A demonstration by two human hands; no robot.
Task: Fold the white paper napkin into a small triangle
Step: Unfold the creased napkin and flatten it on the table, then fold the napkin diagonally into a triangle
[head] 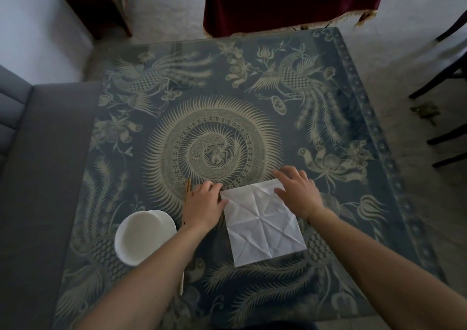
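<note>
The white paper napkin lies spread flat and unfolded on the patterned table, a square crossed by several creases that meet at its middle. My left hand rests at the napkin's far left corner, fingers curled against its edge. My right hand lies palm down over the far right corner, fingers spread and pressing on the paper. Both far corners are partly hidden under the hands.
A white bowl stands left of my left forearm. Wooden chopsticks lie between the bowl and the napkin, partly under my arm. The table has a blue phoenix pattern. A grey sofa lies left; dark chair legs stand right.
</note>
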